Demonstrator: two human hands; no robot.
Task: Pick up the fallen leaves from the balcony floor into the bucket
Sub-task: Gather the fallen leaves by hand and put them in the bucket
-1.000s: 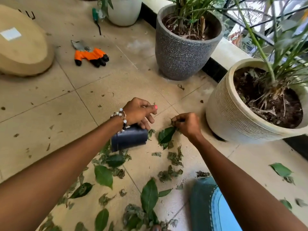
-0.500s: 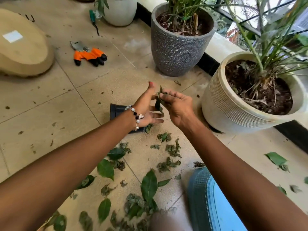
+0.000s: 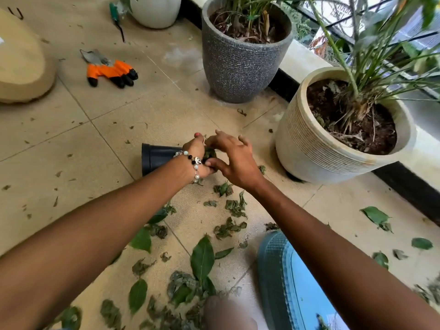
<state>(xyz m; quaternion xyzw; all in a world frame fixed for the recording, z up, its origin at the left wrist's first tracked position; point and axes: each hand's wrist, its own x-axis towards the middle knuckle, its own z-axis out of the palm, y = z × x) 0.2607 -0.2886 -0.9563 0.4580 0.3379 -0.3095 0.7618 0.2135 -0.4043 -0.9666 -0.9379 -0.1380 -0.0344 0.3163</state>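
Green and dried fallen leaves lie scattered over the beige tiled floor in front of me. A small black bucket lies on its side on the tiles, partly hidden behind my left wrist. My left hand, with a beaded bracelet, cups a small bunch of leaves just to the right of the bucket. My right hand is against that bunch, fingers spread and thumb touching my left palm.
A ribbed cream plant pot stands close on the right and a grey pot behind it. Orange-and-black gloves lie at back left, beside a tan cushion. A blue plastic object sits by my right forearm.
My right hand picked leaves off the floor, lifted them and brought them into my left hand. My left hand let go of the bucket and now cups the leaves.
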